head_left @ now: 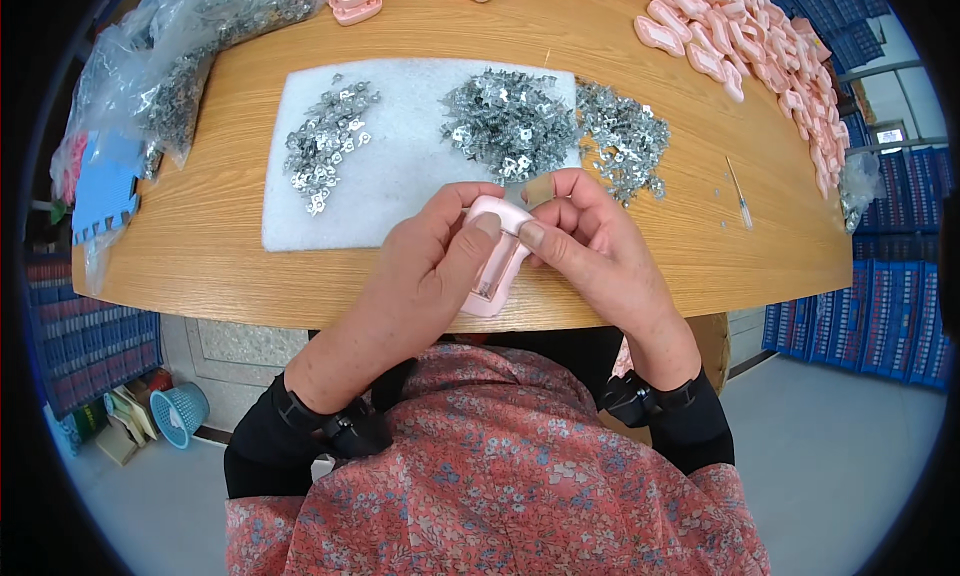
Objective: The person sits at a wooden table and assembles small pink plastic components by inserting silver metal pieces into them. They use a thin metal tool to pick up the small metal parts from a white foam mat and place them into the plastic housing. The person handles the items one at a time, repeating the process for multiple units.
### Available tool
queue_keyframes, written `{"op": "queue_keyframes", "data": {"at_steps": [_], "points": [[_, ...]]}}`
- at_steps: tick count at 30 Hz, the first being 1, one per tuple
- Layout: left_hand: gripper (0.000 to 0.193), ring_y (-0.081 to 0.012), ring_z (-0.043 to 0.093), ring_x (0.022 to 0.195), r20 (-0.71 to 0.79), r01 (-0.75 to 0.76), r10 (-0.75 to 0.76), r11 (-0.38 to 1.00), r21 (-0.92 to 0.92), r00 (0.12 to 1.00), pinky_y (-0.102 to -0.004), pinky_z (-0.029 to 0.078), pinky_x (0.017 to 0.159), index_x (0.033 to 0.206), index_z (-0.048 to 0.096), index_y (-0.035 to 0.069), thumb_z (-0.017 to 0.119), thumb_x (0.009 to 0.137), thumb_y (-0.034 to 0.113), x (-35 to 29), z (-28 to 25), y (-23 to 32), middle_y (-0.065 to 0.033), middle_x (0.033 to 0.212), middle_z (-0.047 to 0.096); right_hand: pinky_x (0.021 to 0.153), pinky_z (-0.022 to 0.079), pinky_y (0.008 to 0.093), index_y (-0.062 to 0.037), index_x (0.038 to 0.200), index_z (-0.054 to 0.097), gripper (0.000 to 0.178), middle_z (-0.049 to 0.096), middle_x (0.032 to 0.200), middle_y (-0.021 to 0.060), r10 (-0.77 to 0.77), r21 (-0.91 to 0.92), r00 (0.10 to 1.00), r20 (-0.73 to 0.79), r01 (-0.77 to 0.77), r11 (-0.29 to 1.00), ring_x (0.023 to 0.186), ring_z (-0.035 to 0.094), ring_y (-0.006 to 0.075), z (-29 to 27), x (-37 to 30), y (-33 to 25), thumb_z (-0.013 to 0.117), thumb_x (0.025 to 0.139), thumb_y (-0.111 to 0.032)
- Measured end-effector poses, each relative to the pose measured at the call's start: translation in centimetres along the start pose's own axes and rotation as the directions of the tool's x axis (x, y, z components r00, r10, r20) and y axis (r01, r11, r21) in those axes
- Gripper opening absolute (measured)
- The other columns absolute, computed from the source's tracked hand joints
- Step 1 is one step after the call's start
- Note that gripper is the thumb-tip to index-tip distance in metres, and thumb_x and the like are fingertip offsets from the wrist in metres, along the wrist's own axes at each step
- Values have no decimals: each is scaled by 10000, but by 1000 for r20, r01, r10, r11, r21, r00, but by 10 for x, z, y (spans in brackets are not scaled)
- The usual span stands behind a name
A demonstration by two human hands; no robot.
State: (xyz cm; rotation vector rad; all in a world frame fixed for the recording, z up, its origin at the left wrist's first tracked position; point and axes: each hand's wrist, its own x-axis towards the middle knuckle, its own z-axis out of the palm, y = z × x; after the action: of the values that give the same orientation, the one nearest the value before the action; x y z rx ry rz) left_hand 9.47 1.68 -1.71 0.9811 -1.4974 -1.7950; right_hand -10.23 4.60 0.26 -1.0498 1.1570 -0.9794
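Between my two hands, just above the table's near edge, is a small pale pink plastic casing (480, 294) with a long recess along its middle. My left hand (432, 258) is closed round its left side, the thumb pressed on the upper end. From the other side my right hand (602, 248) grips it, thumb at the edge of the recess. A tan wrap (539, 189) covers a fingertip of the right hand. A bit of metal shows in the recess's lower end; what the thumbs press on is hidden. Just beyond lies a heap of small metal clips (510, 124).
A white foam sheet (405, 201) bears the heap and a smaller clip pile (330, 141); more clips (625, 141) lie right of it. Pink casings (715, 31) cover the far right. A plastic bag of metal parts (190, 66) stands far left. A thin stick tool (739, 193) lies right.
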Motion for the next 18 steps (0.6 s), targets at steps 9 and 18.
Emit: {"op": "queue_keyframes", "data": {"at_steps": [9,18], "points": [[279,-65,564,775,68,-90,72,943,321,995,-223,472,661,1269,520,38,509,991,61,2,5,12,-30,989,618,682,442,202,-23,1190,460,289,602,845,0,-20,-103,1000,12,21,994,769,547,35,-2,-7,-1,630,971,-104],[322,-93,436,600,364,441,-258,629,-640,895,-236,344,492,1260,513,54,412,1034,259,6,-13,10,-24,852,514,671,415,186,-3,1229,559,291,541,839,-54,-201,-100,978,-53,195,976,746,488,20,0,-13,1,636,955,-62]]}}
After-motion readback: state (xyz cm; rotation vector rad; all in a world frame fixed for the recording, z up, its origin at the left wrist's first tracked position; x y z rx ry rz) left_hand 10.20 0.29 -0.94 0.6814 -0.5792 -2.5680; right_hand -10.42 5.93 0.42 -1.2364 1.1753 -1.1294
